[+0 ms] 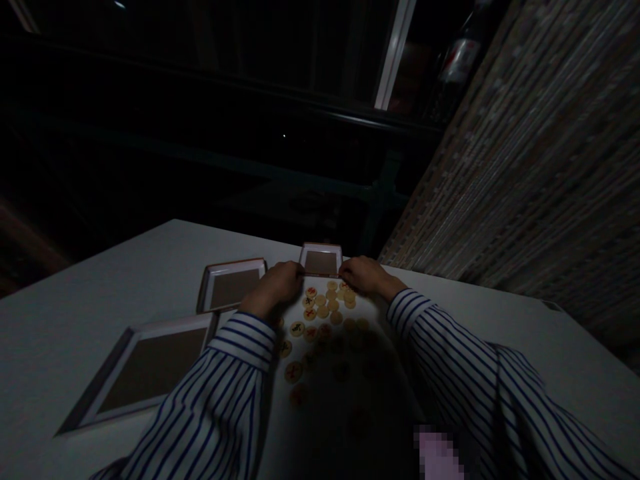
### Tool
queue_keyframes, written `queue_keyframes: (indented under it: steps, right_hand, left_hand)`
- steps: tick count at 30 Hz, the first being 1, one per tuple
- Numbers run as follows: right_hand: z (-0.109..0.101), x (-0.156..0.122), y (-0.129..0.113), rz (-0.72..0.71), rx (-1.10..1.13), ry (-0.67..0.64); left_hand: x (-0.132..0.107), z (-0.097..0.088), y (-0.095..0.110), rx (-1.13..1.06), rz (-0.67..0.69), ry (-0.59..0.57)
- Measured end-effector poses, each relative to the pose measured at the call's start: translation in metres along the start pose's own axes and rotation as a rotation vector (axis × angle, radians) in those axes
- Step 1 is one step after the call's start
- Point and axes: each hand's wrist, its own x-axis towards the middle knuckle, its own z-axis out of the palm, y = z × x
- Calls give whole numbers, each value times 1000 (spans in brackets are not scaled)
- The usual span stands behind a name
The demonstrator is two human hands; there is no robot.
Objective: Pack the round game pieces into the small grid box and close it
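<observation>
My left hand (274, 288) and my right hand (364, 275) both reach to the near edge of a small white-rimmed box tray (321, 252) with a brown inside. Each hand has its fingers curled on that tray's near corners. Between and below my hands lie several round pale game discs (320, 313) with red and dark marks, spread on the white table (90, 313). My sleeves are white with blue stripes.
Two more white-rimmed trays lie to the left: a middle one (231, 285) and a larger near one (145, 368). A brick wall (540, 167) rises on the right. The room behind the table's far edge is dark.
</observation>
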Motion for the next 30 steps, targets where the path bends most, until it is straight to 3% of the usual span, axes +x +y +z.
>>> queue_keyframes:
  steps: [9,16,30]
  right_hand:
    - [-7,-13,12,5,58,-4]
    - [-5,-8,9,-52,120,-95]
    - [-2,-2,9,-62,102,-174]
  left_hand:
    - [-8,-9,7,16,-6,55]
    - [-8,-18,15,-37,79,25]
    - [-11,-24,19,-75,38,46]
